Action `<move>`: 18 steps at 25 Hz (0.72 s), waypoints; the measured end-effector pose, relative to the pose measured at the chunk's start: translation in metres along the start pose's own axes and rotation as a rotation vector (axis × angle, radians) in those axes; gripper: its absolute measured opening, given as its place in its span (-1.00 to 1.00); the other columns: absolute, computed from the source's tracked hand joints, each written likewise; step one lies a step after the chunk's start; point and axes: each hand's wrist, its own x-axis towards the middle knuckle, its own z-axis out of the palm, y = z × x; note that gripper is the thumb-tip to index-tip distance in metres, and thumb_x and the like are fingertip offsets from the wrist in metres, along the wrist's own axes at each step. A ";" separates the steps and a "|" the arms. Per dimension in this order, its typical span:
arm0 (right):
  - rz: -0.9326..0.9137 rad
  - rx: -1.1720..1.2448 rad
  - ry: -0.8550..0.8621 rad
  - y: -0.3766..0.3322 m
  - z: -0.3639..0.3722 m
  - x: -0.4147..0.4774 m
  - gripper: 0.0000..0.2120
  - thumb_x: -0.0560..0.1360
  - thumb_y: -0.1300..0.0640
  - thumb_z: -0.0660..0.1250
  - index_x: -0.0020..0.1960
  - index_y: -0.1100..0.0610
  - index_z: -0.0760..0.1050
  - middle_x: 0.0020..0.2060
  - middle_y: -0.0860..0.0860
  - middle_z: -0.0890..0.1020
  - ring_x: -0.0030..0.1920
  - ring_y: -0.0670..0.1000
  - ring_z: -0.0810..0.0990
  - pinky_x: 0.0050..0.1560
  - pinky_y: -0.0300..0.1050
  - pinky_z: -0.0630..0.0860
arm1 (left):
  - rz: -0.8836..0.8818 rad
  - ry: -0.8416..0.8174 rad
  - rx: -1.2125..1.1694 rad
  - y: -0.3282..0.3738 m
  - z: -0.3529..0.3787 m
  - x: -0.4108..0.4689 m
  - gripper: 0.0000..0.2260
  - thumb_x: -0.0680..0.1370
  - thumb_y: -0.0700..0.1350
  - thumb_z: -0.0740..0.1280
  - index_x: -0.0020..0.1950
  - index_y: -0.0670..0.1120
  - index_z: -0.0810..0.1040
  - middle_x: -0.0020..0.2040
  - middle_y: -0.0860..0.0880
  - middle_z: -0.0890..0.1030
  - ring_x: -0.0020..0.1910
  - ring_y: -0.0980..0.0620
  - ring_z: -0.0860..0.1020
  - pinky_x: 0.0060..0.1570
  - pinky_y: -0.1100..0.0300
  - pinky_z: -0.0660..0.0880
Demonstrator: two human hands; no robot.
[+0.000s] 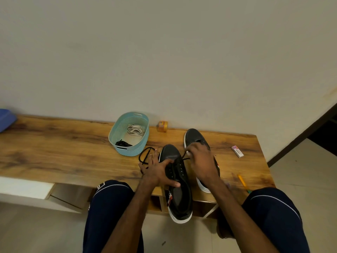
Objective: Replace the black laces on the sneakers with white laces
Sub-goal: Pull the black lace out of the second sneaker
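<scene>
Two black sneakers with white soles lie on a wooden table. The near sneaker (179, 181) overhangs the front edge; my left hand (156, 171) grips its side over the eyelets. My right hand (200, 159) pinches a black lace (184, 156) that runs from this shoe's eyelets. The lace's loose end (145, 154) loops on the table left of the toe. My right hand partly covers the far sneaker (196, 137). White laces (135, 129) and another black lace (123, 143) lie in the light blue basket (131, 148).
A small orange jar (162, 126) stands by the wall behind the sneakers. A white packet (237, 151) and a yellow pencil (242, 181) lie at the table's right end. A blue object (6, 119) sits at the far left. My knees flank the front edge.
</scene>
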 end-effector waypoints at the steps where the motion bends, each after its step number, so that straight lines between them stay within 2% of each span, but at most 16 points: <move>1: -0.062 -0.033 -0.127 -0.010 0.012 -0.002 -0.70 0.63 0.09 0.22 0.35 -0.01 0.46 0.34 -0.05 0.46 0.39 0.00 0.34 0.46 0.17 0.21 | -0.005 -0.003 -0.007 0.000 0.001 0.000 -0.06 0.25 0.37 0.51 0.53 0.30 0.13 0.58 -0.13 -0.37 0.56 -0.22 -0.32 0.38 -0.46 -0.25; 3: -0.115 -0.118 -0.282 -0.021 0.034 -0.006 -0.62 0.63 0.01 0.21 0.44 -0.05 0.38 0.38 -0.05 0.44 0.43 0.02 0.30 0.47 0.30 0.04 | -0.017 -0.006 -0.012 -0.002 0.003 -0.001 -0.03 0.24 0.38 0.51 0.54 0.30 0.11 0.58 -0.13 -0.36 0.57 -0.22 -0.30 0.39 -0.46 -0.23; 4: -0.112 -0.146 -0.284 -0.022 0.040 -0.006 -0.60 0.61 0.00 0.23 0.44 -0.06 0.38 0.37 -0.05 0.45 0.42 0.03 0.32 0.47 0.33 0.01 | -0.021 -0.005 -0.013 -0.002 0.004 -0.001 -0.03 0.23 0.39 0.50 0.54 0.30 0.10 0.58 -0.13 -0.35 0.57 -0.21 -0.29 0.39 -0.46 -0.22; 8: -0.057 -0.137 -0.194 -0.020 0.035 -0.006 -0.84 0.57 0.07 0.31 0.12 -0.06 0.58 0.12 -0.07 0.53 0.27 0.01 0.40 0.47 0.28 0.05 | -0.019 -0.005 0.003 -0.004 0.005 0.001 -0.06 0.22 0.40 0.50 0.51 0.32 0.14 0.59 -0.13 -0.35 0.57 -0.22 -0.30 0.39 -0.46 -0.24; 10: 0.018 -0.020 -0.054 -0.016 0.017 -0.004 -0.93 0.53 0.08 0.36 -0.02 -0.07 0.59 0.03 -0.12 0.53 0.17 -0.06 0.43 0.40 0.17 0.16 | -0.016 -0.001 0.019 -0.005 0.005 0.004 -0.06 0.21 0.41 0.50 0.50 0.32 0.16 0.58 -0.13 -0.35 0.56 -0.23 -0.30 0.38 -0.47 -0.26; 13: 0.286 0.211 0.327 0.008 -0.027 0.004 -0.94 0.52 0.09 0.41 -0.11 -0.03 0.56 -0.07 -0.12 0.52 0.02 -0.06 0.52 0.16 0.03 0.41 | -0.008 0.007 0.009 -0.005 0.003 0.006 -0.07 0.20 0.40 0.51 0.49 0.33 0.17 0.58 -0.12 -0.36 0.55 -0.24 -0.33 0.36 -0.49 -0.28; 15: 0.463 0.461 0.580 0.031 -0.058 0.007 -0.96 0.54 0.12 0.40 -0.09 0.05 0.56 -0.08 -0.02 0.57 -0.05 0.01 0.56 0.02 0.09 0.54 | -0.003 0.011 0.011 -0.005 0.003 0.005 -0.07 0.21 0.40 0.51 0.49 0.33 0.17 0.58 -0.12 -0.36 0.55 -0.24 -0.33 0.36 -0.49 -0.28; 16: 0.517 0.511 0.651 0.040 -0.065 0.005 -0.95 0.55 0.13 0.39 -0.07 0.09 0.57 -0.05 0.04 0.59 -0.05 0.03 0.56 0.04 0.16 0.56 | -0.001 0.012 0.013 -0.006 0.004 0.005 -0.07 0.21 0.40 0.51 0.49 0.32 0.17 0.58 -0.12 -0.36 0.55 -0.24 -0.32 0.36 -0.48 -0.28; 18: 0.508 0.279 0.592 0.042 -0.063 0.003 -0.90 0.55 0.10 0.39 0.03 0.11 0.59 0.08 0.09 0.57 0.08 0.09 0.54 0.14 0.24 0.52 | 0.005 0.014 0.001 -0.006 0.005 0.004 -0.08 0.22 0.38 0.52 0.50 0.31 0.18 0.59 -0.12 -0.35 0.56 -0.23 -0.31 0.37 -0.48 -0.27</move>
